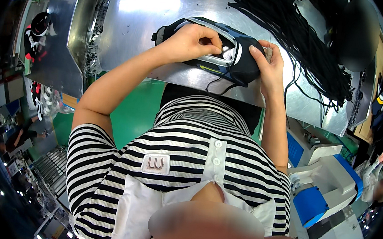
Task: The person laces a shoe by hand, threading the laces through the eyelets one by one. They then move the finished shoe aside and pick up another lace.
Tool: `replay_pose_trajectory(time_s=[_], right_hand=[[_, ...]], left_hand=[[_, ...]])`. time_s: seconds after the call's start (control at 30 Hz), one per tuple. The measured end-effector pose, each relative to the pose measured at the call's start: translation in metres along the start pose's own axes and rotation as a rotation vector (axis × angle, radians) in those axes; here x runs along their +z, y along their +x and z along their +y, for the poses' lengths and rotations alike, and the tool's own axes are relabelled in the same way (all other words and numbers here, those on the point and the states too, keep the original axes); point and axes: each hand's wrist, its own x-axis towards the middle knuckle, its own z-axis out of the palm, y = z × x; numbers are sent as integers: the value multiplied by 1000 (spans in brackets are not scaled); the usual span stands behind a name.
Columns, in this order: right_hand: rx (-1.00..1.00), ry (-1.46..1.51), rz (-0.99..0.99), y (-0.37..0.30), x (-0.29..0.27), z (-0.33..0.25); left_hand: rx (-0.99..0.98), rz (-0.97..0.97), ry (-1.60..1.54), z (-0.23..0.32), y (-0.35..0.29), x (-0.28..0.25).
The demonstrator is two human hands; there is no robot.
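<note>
A dark shoe upper (246, 66) with a grey-white lined opening and a yellow-green stripe lies sideways on the metal table (130, 37). My left hand (193, 42) reaches over the shoe's opening, fingertips pinched together at the tongue area; what they hold there is too small to make out. At the toe end, my right hand (271, 67) rests its thumb against the shoe. Its fingers are closed around a thin tool (268, 55) with a tan grip and a fine metal point sticking up. A black lace (221, 89) loops from the shoe over the table's near edge.
A thick bundle of black laces (299, 38) spreads across the table's right side, loose ends hanging over the edge. To the left runs a conveyor-like metal side (79, 27) with a shoe (40, 24) beyond it. A white and blue machine (322, 190) stands at lower right.
</note>
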Motion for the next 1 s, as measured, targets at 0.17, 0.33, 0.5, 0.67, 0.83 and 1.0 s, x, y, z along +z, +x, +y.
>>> replay_pose_trajectory(time_s=[0.17, 0.33, 0.5, 0.67, 0.83, 1.0], right_hand=[[-65, -14, -28, 4, -1, 9], [-47, 71, -3, 5, -14, 7], [-40, -10, -24, 11, -32, 5], [-202, -303, 40, 17, -25, 11], [-534, -1082, 200, 10, -25, -16], [-349, -400, 83, -1, -23, -30]], left_hand=[[223, 399, 491, 7, -20, -15], [343, 702, 742, 8, -49, -76], [-49, 1033, 804, -46, -108, -193], [248, 613, 330, -12, -76, -128], [651, -245, 149, 99, -37, -31], [518, 237, 576, 79, -18, -21]])
